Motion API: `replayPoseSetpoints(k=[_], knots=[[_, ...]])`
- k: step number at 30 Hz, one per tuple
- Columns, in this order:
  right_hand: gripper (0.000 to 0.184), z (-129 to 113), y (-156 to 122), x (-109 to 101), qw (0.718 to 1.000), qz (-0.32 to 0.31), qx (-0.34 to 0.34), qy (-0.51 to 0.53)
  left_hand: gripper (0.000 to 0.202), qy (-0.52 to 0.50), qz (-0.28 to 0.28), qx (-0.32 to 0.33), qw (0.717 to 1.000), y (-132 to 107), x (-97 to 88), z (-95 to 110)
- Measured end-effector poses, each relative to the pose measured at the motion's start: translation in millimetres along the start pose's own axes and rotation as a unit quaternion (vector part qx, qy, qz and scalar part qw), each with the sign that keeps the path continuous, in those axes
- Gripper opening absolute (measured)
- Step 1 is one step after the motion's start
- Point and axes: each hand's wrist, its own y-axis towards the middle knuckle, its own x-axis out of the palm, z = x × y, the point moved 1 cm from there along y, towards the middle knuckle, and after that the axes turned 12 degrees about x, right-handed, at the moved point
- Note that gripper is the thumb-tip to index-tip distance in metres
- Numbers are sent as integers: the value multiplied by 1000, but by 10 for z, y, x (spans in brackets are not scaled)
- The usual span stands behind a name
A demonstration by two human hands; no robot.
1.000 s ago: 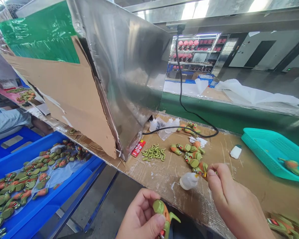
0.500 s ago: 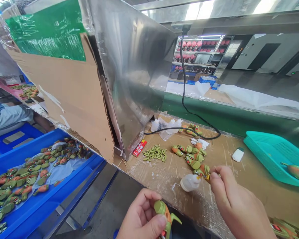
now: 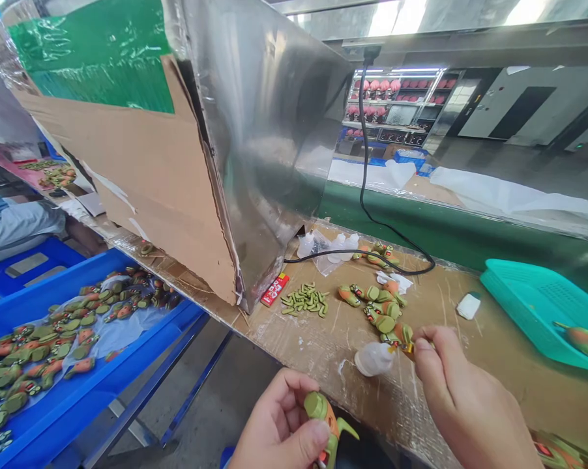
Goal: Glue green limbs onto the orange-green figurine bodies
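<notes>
My left hand [image 3: 279,426], at the table's front edge, is closed round a small green and orange toy figure [image 3: 317,405]. A curved green tail-like piece sticks out from the figure's right side, and its lower part is partly covered by my thumb. My right hand [image 3: 457,384] is pinched close to the yellow tip of a translucent white squeeze bottle [image 3: 372,359], which leans on the table. What lies between those fingertips is too small to make out. Just behind the bottle several similar figures [image 3: 384,309] are clustered. A pile of small curved green pieces [image 3: 304,299] lies to their left.
A teal basket [image 3: 533,286] with a figure inside stands at the right. At left, a blue bin [image 3: 142,355] holds many figures. A metal box [image 3: 269,143] with cardboard rises at the table's left; a black cable [image 3: 365,163] loops behind. A seated person is far left.
The view has shifted slightly, showing more of the table edge beside the cardboard. Both hands keep nearly the same place and grip.
</notes>
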Motion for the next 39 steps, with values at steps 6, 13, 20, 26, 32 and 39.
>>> replayPoseSetpoints(k=[6,13,20,26,32,39], knots=[[32,-7,9,-3,1000,3,-1,6,35,2,8,-4,1000,3,11,15],[30,14,8,-7,1000,5,1,-3,34,6,-3,3,1000,-8,-19,5],[30,7,6,-2,1000,-5,5,-11,34,8,1,2,1000,-10,-18,6],[30,10,34,4,1000,-8,5,-15,33,7,6,-3,1000,-18,-11,9],[31,5,25,8,1000,-6,6,-14,33,11,6,-5,1000,-14,-14,17],[29,-4,21,9,1000,0,4,-17,35,15,9,0,1000,-22,-10,14]])
